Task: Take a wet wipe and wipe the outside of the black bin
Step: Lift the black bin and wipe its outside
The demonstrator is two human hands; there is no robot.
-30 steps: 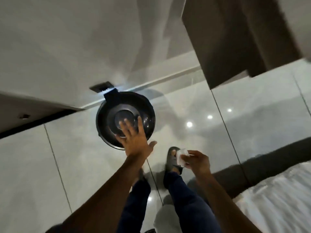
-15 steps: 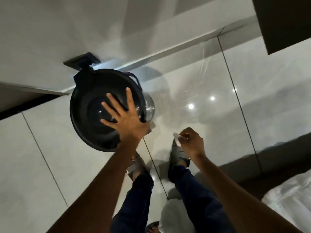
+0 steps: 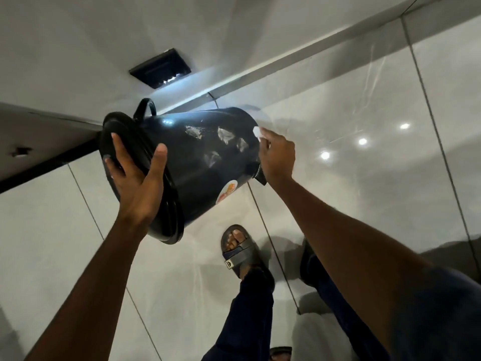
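View: a single head-worn wide-angle camera.
Facing: forward and steeply down at the tiled floor [image 3: 364, 178] and the person's feet.
Nearness: close; both forearms fill the lower frame.
Shared: nothing, one view only.

- Nothing here can be read as words or numbers.
- A round sticker [image 3: 227, 191] sits on the side of the bin [image 3: 205, 162], between the two hands and nearer the right hand [image 3: 277, 155]; it shows orange, red and white print, too blurred to make out.
- A small pale emblem [image 3: 229, 264] marks the strap of the sandal [image 3: 240, 252], below the right hand; its shape cannot be told.
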